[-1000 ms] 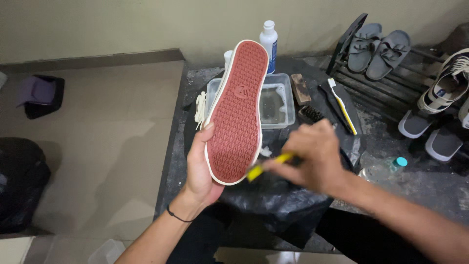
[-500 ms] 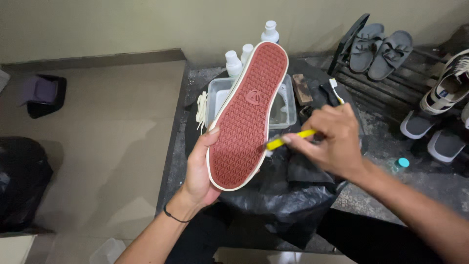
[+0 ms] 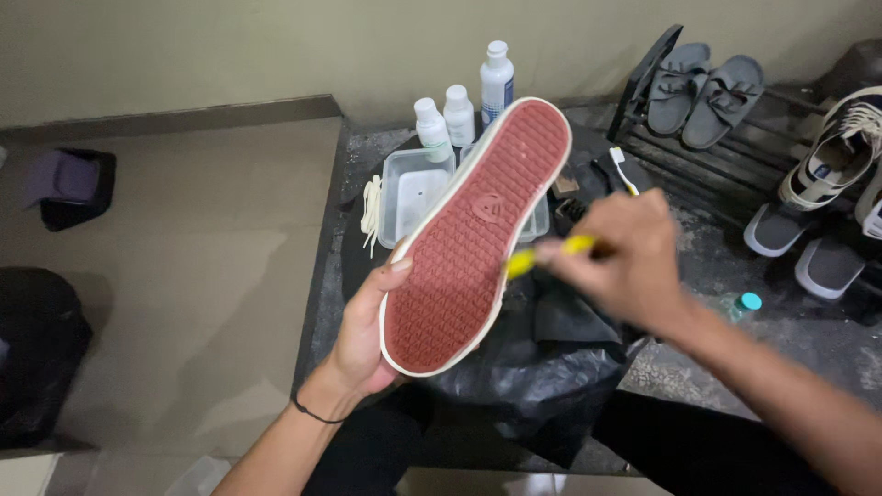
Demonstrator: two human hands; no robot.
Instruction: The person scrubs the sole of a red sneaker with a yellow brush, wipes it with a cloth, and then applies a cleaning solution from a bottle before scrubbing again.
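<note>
- Red-soled shoe (image 3: 478, 239), sole up and tilted, sits in the left hand (image 3: 363, 344), whose grip wraps its near edge above the black bag (image 3: 542, 367).
- Right hand (image 3: 634, 257), blurred, has its grip closed on a yellow brush (image 3: 551, 254) touching the sole's right edge.
- Three white bottles (image 3: 459, 110) and a clear tray (image 3: 413, 193) stand far on the table (image 3: 698, 266).

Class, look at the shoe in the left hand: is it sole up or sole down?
Sole up: the shoe in the left hand shows its red tread to the camera.
</note>
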